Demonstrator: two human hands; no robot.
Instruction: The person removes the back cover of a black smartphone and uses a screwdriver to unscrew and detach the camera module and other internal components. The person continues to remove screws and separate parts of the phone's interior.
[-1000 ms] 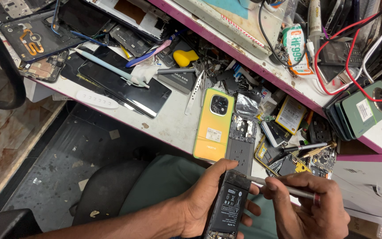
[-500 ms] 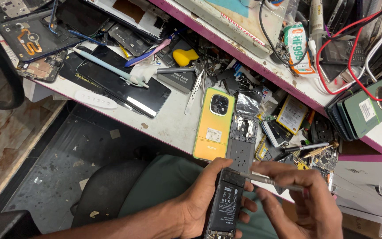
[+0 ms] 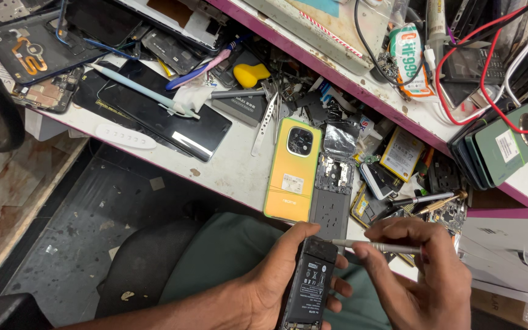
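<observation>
My left hand (image 3: 273, 287) grips a small dark phone body (image 3: 308, 287) with its back off, a black battery showing. My right hand (image 3: 417, 281) holds a thin silver tool (image 3: 377, 246) like a pen, its tip touching the top edge of that phone body. Just beyond, on the white bench (image 3: 233, 165), lie a yellow-orange phone back (image 3: 293, 170) and a grey opened phone frame (image 3: 332, 198).
The bench holds a black screen panel (image 3: 154, 113), a pale blue pen (image 3: 135, 88), tweezers (image 3: 264, 125), a yellow pick (image 3: 250, 74), batteries and loose parts. Red and white wires (image 3: 459, 61) hang at the upper right by stacked green phones (image 3: 502, 146). A dark stool (image 3: 148, 263) stands below.
My right hand has shifted the silver tool left, bringing its tip onto the top of the held phone body. My left hand keeps its grip.
</observation>
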